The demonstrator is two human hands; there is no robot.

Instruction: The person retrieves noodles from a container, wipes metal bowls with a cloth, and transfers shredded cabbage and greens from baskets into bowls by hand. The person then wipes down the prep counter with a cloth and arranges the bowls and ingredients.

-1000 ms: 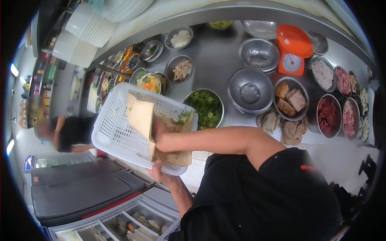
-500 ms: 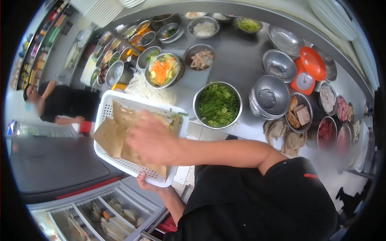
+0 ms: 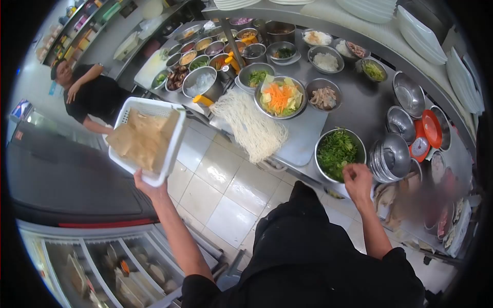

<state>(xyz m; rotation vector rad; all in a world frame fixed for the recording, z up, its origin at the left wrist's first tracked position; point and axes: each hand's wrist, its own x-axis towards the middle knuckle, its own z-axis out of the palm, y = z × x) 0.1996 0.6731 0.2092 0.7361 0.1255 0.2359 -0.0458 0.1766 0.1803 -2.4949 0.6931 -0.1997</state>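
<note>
My left hand grips the near end of a white perforated basket, which is held up left of the counter. Crumpled brown paper lines the basket. My right hand is at the near right rim of a steel bowl of chopped greens, its fingers pinched together; whether a bit of green is between them is too small to tell. White noodles lie on the counter left of that bowl, beside a bowl of carrot strips and cabbage.
Stacked steel bowls and an orange scale are at the right. Many ingredient bowls line the counter. Another person stands at the left. An open drawer unit is at the lower left, with tiled floor beside it.
My right hand has left the basket and moved right to the bowl of greens. The basket has shifted left, with my left hand still on it. The view has turned.
</note>
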